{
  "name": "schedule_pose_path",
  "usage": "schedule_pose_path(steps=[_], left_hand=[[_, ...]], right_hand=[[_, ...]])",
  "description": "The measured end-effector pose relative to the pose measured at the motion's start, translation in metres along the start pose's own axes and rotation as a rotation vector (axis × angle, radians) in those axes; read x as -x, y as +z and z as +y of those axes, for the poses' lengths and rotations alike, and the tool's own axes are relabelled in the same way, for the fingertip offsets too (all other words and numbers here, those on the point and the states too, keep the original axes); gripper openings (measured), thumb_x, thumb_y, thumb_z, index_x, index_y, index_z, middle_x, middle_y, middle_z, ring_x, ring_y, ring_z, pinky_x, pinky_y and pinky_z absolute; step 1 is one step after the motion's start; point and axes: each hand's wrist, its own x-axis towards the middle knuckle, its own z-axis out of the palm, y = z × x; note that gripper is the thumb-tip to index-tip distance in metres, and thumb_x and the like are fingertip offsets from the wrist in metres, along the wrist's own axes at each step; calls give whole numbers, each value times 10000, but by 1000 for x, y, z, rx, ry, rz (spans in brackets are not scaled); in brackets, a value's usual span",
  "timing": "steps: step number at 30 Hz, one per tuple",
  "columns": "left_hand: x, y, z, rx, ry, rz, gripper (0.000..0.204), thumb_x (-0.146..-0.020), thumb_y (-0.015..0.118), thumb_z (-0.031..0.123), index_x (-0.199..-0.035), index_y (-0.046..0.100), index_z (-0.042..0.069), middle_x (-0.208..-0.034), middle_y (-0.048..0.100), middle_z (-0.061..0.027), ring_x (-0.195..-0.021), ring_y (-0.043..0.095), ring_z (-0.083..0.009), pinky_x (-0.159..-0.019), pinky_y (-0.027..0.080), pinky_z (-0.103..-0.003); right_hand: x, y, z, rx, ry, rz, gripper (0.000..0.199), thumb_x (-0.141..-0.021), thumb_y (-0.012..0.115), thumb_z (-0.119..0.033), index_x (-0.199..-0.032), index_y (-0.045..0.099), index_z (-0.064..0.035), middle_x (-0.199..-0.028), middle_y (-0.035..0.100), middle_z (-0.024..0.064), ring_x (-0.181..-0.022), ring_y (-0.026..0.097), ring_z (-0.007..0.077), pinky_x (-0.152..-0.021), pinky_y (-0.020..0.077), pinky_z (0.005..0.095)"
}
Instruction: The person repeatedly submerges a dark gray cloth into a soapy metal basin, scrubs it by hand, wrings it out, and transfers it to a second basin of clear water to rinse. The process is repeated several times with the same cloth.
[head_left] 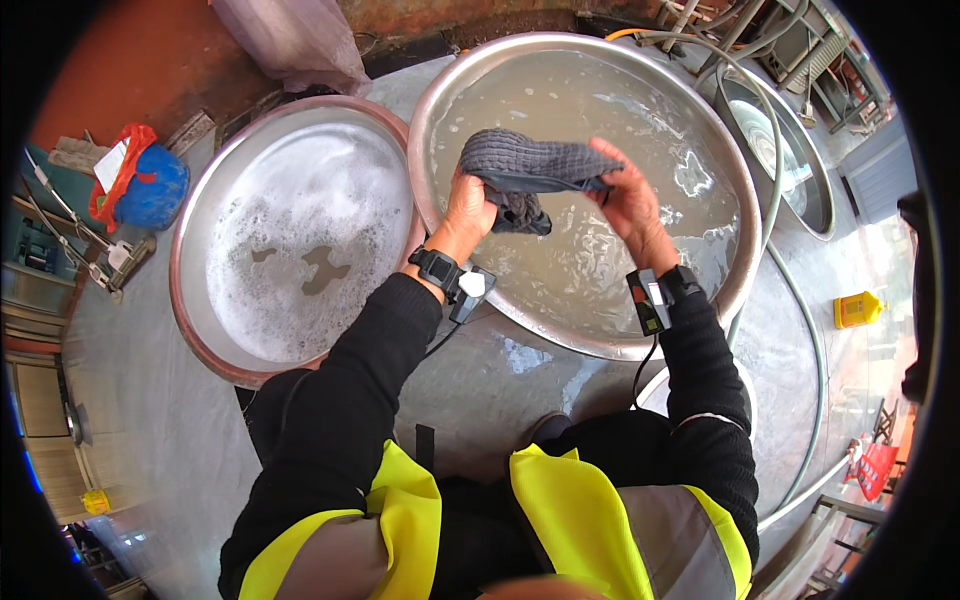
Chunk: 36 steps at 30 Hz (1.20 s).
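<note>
A dark grey, ribbed cloth item (540, 160) with a smooth dark edging is stretched between my two hands; its exact kind I cannot make out. My left hand (469, 212) is closed on its left end, where a crumpled dark fold hangs down beside the fingers. At the other end, my right hand (632, 200) pinches the edging between thumb and fingers. Both hands are above the large metal basin (433, 185), which holds cloudy greyish water (590, 270) with bits of foam on it.
Left of it stands a second basin (185, 285) of white suds. A smaller metal tub (822, 215) is at the far right, with a hose (808, 320) running along the floor. Beyond are a blue bucket (155, 190) and a yellow jug (857, 310).
</note>
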Motion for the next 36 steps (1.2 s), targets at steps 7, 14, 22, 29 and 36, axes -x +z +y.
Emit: schedule_pose_path(steps=[7,14,22,29,36], left_hand=[[1,16,1,186,-53,-65,295,-879,433,190,-1089,509,-2,-1124,539,-109,-1026,512,-221,-914,412,-379],[16,31,9,303,-160,-132,337,-885,410,223,-1116,492,-8,-1140,529,-121,-1040,506,-249,-930,399,-407],[12,25,-6,352,-188,-127,348,-896,394,250,-1107,494,-8,-1122,542,-109,-1036,516,-232,-927,407,-378],[21,4,7,-280,-408,-78,666,-774,503,-45,-1342,198,123,-1216,428,-129,-1059,483,-250,-900,407,-498],[26,19,9,122,-585,-250,783,-705,663,456,-1317,263,174,-1314,335,-106,-1198,357,-359,-860,264,-716]], right_hand=[[-7,-28,59,-126,318,-46,342,-732,556,-160,-1070,520,-123,-1075,549,64,-998,506,232,-868,359,586],[2,-5,62,-363,424,-323,525,-737,623,-290,-1201,450,-112,-1230,451,72,-1130,391,283,-874,288,690],[-10,6,46,-442,138,-214,505,-719,512,-116,-1217,433,-90,-1244,453,124,-1144,430,323,-949,336,552],[-25,-8,28,-392,-70,222,409,-683,414,-13,-1084,483,-54,-1028,550,114,-943,531,282,-883,423,432],[-11,9,19,-88,-115,185,588,-655,364,16,-1240,399,-33,-1135,489,162,-1010,512,278,-903,419,399]])
